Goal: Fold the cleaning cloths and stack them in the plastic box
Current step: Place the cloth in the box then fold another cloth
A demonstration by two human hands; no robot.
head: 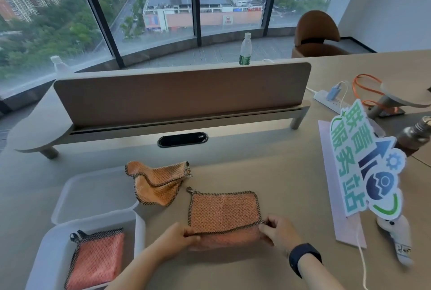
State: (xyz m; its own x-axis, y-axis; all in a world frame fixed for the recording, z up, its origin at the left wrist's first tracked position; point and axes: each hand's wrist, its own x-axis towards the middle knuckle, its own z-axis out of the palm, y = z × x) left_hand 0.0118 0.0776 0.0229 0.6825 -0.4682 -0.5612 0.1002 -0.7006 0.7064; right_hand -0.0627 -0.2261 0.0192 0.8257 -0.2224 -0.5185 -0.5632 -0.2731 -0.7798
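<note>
An orange cleaning cloth (224, 212) with a dark stitched border lies flat on the table in front of me. My left hand (179, 237) pinches its near left corner and my right hand (278, 231) pinches its near right corner, lifting the near edge over. A second orange cloth (156, 183) lies crumpled a little further back and to the left. The clear plastic box (140, 226) stands at the near left with one folded pink-orange cloth (96, 259) inside.
The box's clear lid (93, 191) lies just behind the box. A desk divider panel (182, 93) crosses the table ahead. At the right stand a colourful cut-out sign (366, 161), a pink sheet (338, 196), a power strip (326, 99) and cables. A water bottle (245, 49) stands behind the divider.
</note>
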